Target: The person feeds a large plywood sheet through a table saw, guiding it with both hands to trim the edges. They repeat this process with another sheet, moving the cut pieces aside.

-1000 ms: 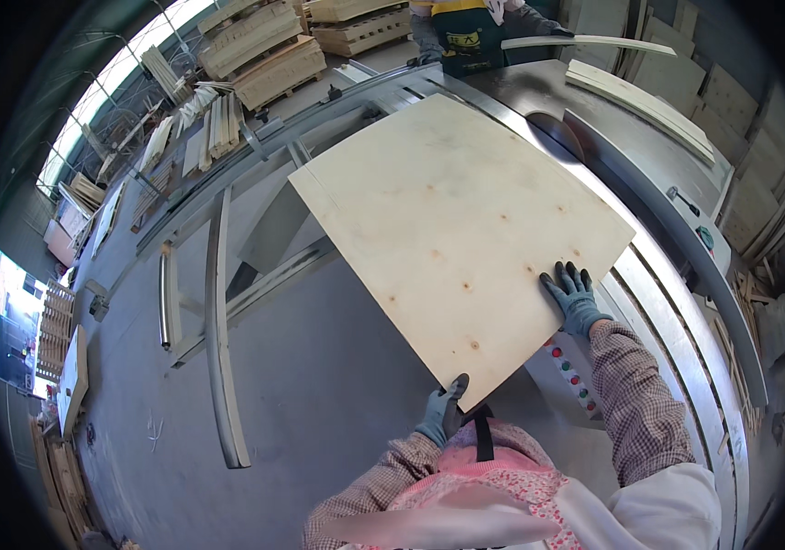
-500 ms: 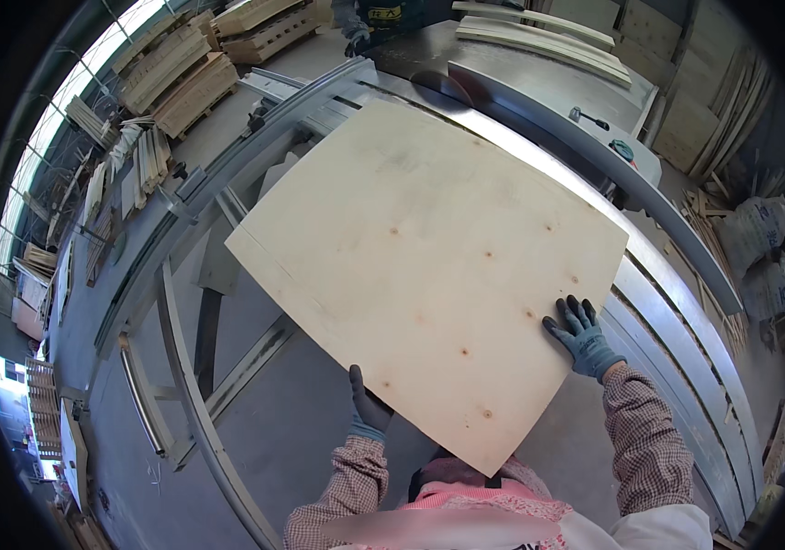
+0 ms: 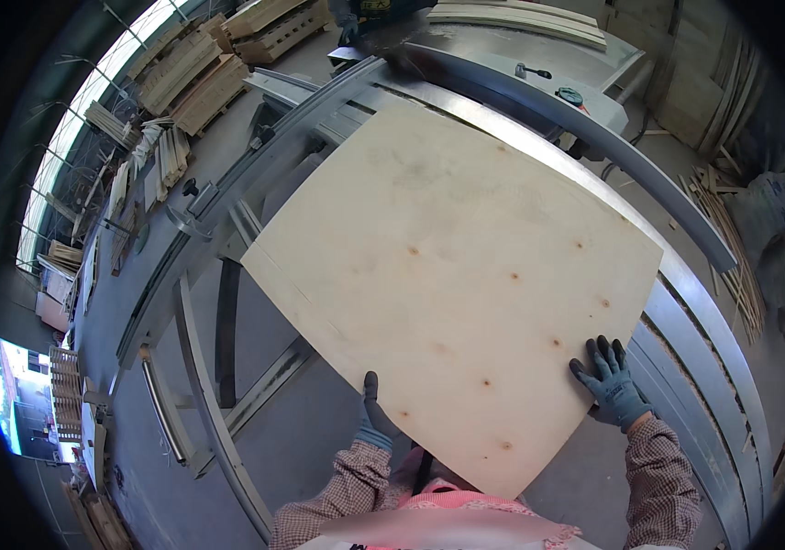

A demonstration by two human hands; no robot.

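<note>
A large pale plywood sheet point(image 3: 466, 275) with several brown knots lies at a slant over the sliding table of a panel saw. My left hand point(image 3: 375, 417), in a blue-grey glove with dark fingertips, grips its near left edge. The thumb rests on the top face and the other fingers are hidden beneath. My right hand point(image 3: 614, 385), gloved the same way, lies flat near the right edge with its fingers spread on the surface. One corner of the sheet points toward my body.
Beyond the sheet runs a long metal fence point(image 3: 631, 156). Wood strips point(image 3: 521, 23) lie on the far machine table, where another person point(image 3: 370, 18) stands. Metal frame rails point(image 3: 200, 385) are at left. Stacked timber point(image 3: 182, 82) stands far left, sacks point(image 3: 773, 215) at right.
The view has shifted, and the sheet now sits slightly lower and farther right in it. Both hands keep their places on the sheet. The round saw blade at the far side no longer shows clearly.
</note>
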